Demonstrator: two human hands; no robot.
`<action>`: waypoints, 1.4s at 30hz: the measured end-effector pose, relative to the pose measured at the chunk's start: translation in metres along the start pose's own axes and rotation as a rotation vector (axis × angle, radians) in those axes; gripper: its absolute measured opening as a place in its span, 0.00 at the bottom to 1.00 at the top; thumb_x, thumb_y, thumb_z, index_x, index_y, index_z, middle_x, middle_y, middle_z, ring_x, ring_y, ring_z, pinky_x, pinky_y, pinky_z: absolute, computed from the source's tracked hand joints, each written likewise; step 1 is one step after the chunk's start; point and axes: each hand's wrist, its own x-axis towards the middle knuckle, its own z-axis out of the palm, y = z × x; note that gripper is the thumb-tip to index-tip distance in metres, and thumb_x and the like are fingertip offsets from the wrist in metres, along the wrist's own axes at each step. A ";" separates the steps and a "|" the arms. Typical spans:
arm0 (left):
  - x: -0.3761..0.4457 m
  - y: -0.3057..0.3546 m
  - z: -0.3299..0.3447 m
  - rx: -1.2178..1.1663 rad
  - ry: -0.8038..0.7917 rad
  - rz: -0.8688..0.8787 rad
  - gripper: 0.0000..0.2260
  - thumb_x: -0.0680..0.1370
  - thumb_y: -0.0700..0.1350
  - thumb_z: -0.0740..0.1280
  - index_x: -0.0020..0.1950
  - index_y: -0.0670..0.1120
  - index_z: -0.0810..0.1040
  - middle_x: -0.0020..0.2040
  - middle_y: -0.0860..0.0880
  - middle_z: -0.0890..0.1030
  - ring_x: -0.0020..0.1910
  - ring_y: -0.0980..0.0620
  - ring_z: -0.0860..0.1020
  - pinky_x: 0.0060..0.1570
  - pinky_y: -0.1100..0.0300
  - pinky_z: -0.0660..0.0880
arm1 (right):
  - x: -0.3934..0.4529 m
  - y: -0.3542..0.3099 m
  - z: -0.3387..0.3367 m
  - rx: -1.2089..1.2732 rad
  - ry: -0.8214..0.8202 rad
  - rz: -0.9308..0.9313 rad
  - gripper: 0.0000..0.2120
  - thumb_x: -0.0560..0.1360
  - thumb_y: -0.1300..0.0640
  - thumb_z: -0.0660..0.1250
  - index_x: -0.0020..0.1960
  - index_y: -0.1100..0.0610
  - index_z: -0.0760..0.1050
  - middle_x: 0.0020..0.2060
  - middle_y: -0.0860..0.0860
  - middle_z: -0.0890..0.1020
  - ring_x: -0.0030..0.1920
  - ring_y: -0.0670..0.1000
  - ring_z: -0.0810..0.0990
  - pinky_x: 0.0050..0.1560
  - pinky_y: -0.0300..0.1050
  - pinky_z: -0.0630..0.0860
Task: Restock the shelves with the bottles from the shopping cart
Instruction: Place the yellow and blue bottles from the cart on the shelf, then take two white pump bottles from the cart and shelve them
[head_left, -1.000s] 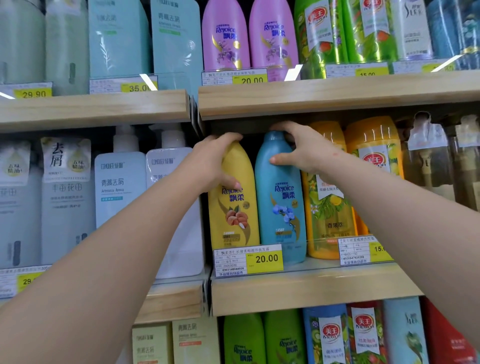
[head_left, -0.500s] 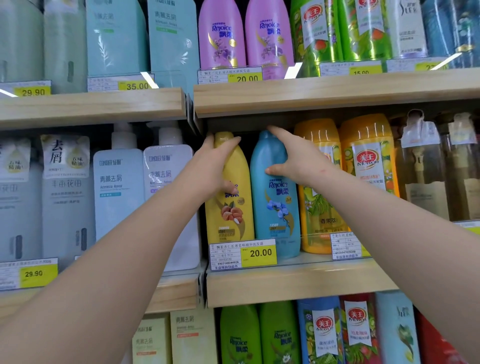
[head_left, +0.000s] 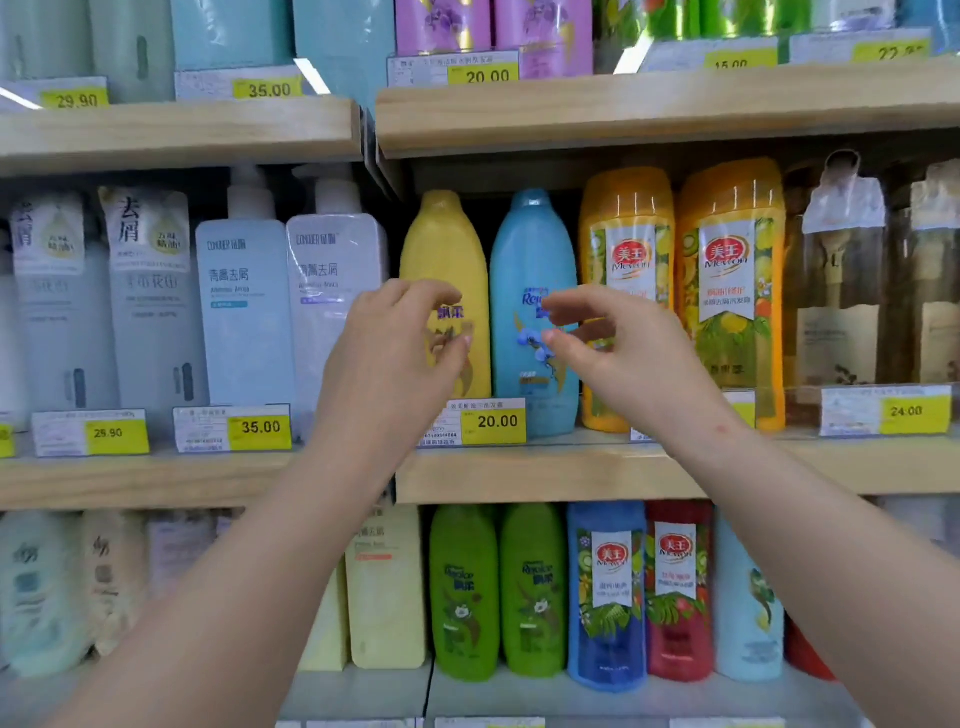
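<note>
A yellow shampoo bottle (head_left: 444, 249) and a blue shampoo bottle (head_left: 532, 260) stand upright side by side on the middle wooden shelf (head_left: 545, 475), behind a 20.00 price tag (head_left: 491, 422). My left hand (head_left: 395, 358) hovers in front of the yellow bottle, fingers apart and curled, holding nothing. In front of the blue bottle, my right hand (head_left: 618, 348) is likewise empty with spread fingers. Both hands are clear of the bottles. The shopping cart is out of view.
Orange bottles (head_left: 727, 291) stand right of the blue one, white pump bottles (head_left: 244, 306) to the left. Green, blue and red bottles (head_left: 535, 587) fill the shelf below. An upper shelf (head_left: 623, 104) carries pink and green bottles just overhead.
Both hands have let go of the tops of the yellow and blue bottles and drawn back and down toward me. The bottles stay standing on the shelf.
</note>
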 end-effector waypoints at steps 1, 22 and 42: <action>-0.010 0.002 0.000 -0.010 0.008 -0.008 0.13 0.75 0.43 0.65 0.59 0.46 0.75 0.59 0.49 0.77 0.61 0.47 0.71 0.50 0.64 0.62 | -0.008 0.001 0.001 0.025 -0.017 0.006 0.12 0.74 0.58 0.64 0.57 0.55 0.76 0.47 0.47 0.78 0.46 0.45 0.75 0.41 0.30 0.69; -0.243 -0.061 -0.090 0.191 -0.343 -0.363 0.13 0.74 0.44 0.67 0.58 0.44 0.76 0.56 0.45 0.79 0.58 0.43 0.73 0.51 0.53 0.70 | -0.197 -0.040 0.124 -0.138 -0.536 -0.021 0.15 0.75 0.52 0.60 0.61 0.52 0.72 0.58 0.50 0.78 0.59 0.54 0.75 0.57 0.51 0.73; -0.494 -0.242 -0.327 0.351 -0.677 -0.953 0.16 0.73 0.41 0.67 0.60 0.43 0.74 0.57 0.43 0.79 0.58 0.41 0.73 0.52 0.49 0.71 | -0.397 -0.224 0.349 -0.055 -1.059 0.298 0.17 0.74 0.57 0.64 0.62 0.54 0.72 0.58 0.55 0.78 0.59 0.57 0.75 0.58 0.51 0.71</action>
